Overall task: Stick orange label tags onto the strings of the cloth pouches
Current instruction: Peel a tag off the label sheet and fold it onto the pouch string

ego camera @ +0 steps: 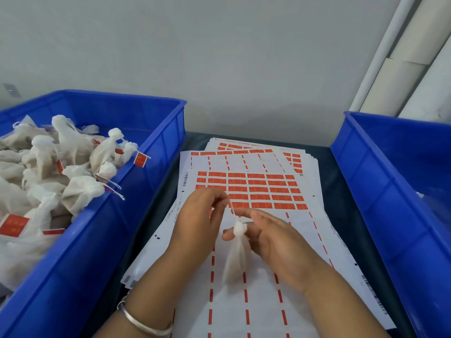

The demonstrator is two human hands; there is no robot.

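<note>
Now, from the head camera: the left hand is raised over the top white sheet of orange rectangular label tags, fingers curled, fingertips pinching the thin white string of a small white cloth pouch. The string runs down from that pinch to the pouch's gathered neck, and the pouch hangs below it, soft and blurred. The right hand sits just beside the pouch on its right, index finger stretched toward the string, the other fingers and the thumb reaching to the gathered neck; whether they really clamp it, I cannot tell. A silver metal bangle circles the left wrist.

Under the hands lies a fanned stack of label sheets, covering the middle of the dark tabletop. The top sheet keeps full rows of orange tags at its far end; its near part shows only dashed orange strips. More sheets poke out toward the far edge.

At the left edge stands a large blue plastic bin, heaped with white cloth pouches, several with orange tags on their strings. At the right edge stands a second blue plastic bin, its contents hidden.
</note>
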